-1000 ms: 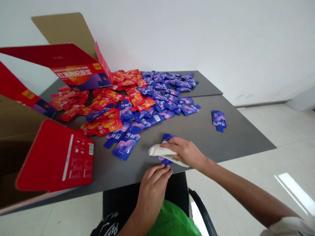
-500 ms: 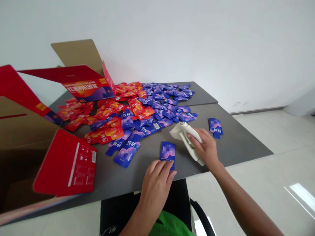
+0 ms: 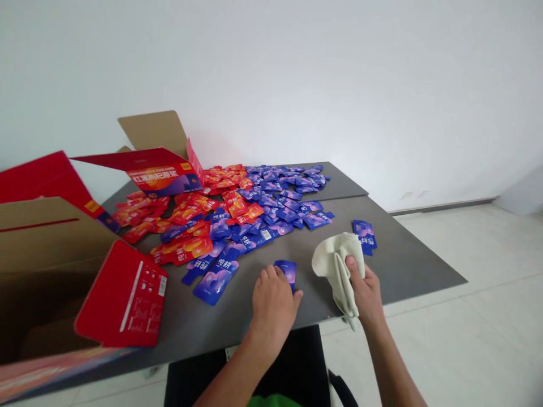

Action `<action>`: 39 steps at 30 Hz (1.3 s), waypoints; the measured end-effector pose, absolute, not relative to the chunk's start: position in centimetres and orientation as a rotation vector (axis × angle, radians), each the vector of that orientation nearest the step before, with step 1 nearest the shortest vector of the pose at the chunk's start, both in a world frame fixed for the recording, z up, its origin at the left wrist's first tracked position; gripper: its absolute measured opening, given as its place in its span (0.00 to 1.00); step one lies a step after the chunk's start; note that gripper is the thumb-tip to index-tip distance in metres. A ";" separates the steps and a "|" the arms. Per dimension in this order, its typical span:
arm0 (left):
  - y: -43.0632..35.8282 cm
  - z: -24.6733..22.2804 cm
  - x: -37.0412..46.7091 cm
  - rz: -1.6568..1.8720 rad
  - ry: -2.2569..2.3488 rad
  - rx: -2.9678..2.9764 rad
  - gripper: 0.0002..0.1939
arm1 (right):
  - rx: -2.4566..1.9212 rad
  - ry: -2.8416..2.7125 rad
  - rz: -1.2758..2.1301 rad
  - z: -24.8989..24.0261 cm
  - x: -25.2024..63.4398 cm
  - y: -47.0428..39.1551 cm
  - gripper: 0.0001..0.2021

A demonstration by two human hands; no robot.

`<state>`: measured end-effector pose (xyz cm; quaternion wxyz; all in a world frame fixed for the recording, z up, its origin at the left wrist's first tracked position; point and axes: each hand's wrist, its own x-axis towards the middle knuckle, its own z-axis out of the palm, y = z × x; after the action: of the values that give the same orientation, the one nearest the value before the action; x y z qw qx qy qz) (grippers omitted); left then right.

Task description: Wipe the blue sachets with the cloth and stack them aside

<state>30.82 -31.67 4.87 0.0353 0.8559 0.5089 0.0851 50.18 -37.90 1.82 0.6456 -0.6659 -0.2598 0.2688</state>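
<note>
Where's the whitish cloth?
In the head view, the cloth is right of centre, held in the right hand over the table's near edge, just left of a lone blue packet.

Left grip [image 3: 275, 299]: bare hand, slim build, smooth rounded back
Right grip [image 3: 367, 291]: bare hand, same slim build
Left forearm [image 3: 240, 364]: bare, smooth, tapers toward the hand
Right forearm [image 3: 393, 362]: bare, slim, bare all the way to frame edge
Green cloth [image 3: 274, 401]: bright, only a sliver shows; garment type unclear
Black fabric [image 3: 305, 362]: plain where visible; trousers or seat, can't tell
</note>
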 end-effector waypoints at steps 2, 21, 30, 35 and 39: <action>-31.3 6.1 30.9 0.130 1.541 2.562 0.12 | -1.477 -0.622 0.680 1.7 50.5 -38.2 0.29; -25.5 7.6 39.3 0.405 0.886 1.976 0.21 | -0.600 -1.648 1.601 -0.8 54.1 -38.9 0.26; -25.2 5.3 52.4 0.199 0.685 1.836 0.14 | -0.621 -1.667 1.679 -0.6 53.6 -38.7 0.31; -24.5 4.3 56.6 0.243 0.745 1.828 0.17 | -0.651 -1.582 1.712 -1.5 53.6 -38.8 0.31; -24.6 2.8 57.2 0.307 0.810 1.853 0.18 | -0.688 -1.610 1.723 -1.8 53.8 -38.6 0.29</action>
<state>57.17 -24.61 2.81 0.5210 0.7732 0.3381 0.1282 53.76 -38.65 -1.79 0.3360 -0.2639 -0.6174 0.6605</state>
